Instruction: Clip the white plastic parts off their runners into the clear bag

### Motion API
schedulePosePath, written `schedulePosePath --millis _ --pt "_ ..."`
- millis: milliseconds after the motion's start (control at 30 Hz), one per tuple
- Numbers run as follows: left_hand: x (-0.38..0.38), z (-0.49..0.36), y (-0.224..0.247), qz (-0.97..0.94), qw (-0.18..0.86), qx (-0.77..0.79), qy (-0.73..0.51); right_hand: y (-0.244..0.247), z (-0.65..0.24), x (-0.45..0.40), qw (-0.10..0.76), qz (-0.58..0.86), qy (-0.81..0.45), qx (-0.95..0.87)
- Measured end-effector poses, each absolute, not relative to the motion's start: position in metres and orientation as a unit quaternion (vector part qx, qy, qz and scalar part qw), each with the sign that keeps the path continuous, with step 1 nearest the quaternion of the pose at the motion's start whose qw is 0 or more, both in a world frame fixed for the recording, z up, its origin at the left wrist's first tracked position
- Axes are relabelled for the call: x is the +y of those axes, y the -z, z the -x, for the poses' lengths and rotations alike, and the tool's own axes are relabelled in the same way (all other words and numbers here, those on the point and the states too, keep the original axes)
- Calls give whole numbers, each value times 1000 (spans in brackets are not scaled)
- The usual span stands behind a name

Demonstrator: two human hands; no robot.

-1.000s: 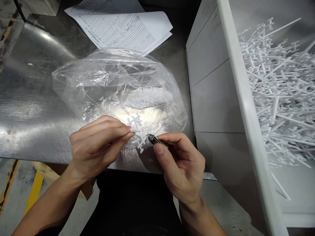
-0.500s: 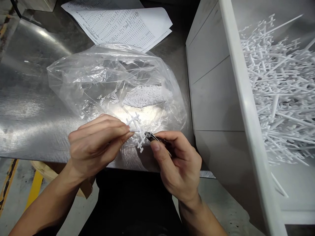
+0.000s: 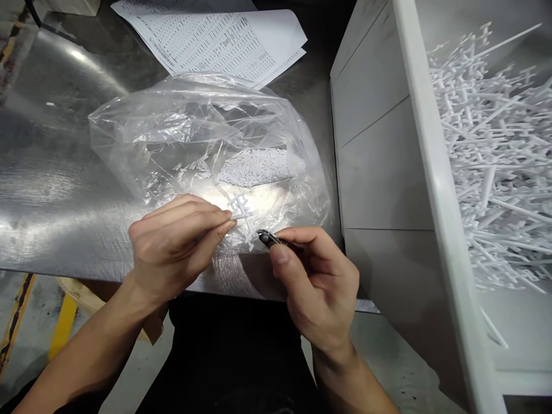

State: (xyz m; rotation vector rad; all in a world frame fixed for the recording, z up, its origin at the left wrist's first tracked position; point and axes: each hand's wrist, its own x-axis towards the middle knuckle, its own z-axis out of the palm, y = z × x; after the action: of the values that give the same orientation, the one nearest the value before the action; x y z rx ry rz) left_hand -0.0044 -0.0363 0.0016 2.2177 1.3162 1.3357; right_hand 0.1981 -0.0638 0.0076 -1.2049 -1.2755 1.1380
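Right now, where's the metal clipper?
Just below the centre of the head view, the metal clipper is held in the right hand, its tip beside the white plastic sprue that the left hand holds.

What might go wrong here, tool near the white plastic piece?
1. The left hand pinches the white plastic piece by a thin stem; it might twist or slip.
2. The tool in the right hand points toward those fingers; a slip could nick them.
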Motion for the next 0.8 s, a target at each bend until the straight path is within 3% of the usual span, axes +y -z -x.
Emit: schedulePosePath --millis 800 --pt "-34 2 1 -785 84 444 -424 -6 -194 -68 480 494 -460 -560"
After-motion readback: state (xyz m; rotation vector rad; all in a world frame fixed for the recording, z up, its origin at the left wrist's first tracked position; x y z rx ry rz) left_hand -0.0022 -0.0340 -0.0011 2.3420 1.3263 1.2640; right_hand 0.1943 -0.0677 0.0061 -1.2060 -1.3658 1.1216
